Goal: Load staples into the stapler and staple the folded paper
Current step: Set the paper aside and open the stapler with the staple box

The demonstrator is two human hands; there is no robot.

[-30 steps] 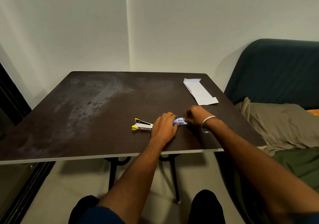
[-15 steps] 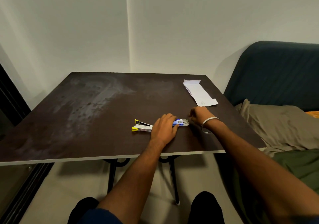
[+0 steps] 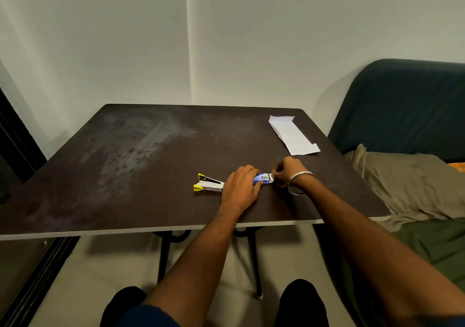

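A small blue staple box (image 3: 263, 178) lies on the dark table (image 3: 141, 165), near the front edge. My left hand (image 3: 241, 188) presses down on its left part and holds it in place. My right hand (image 3: 286, 171), with a metal bangle on the wrist, pinches the white end of the box with its fingertips. Just left of my left hand lies a stapler (image 3: 207, 185) in yellow, black and white, with its jaw spread apart. The folded white paper (image 3: 292, 135) rests flat at the table's far right corner.
A dark teal sofa back (image 3: 402, 105) and a beige cushion (image 3: 412, 183) stand right beside the table's right edge. White walls meet in a corner behind the table. My knees show under the front edge.
My right hand drew a little away from the box half a second ago, then came back to its right end. My left hand has stayed on the box.
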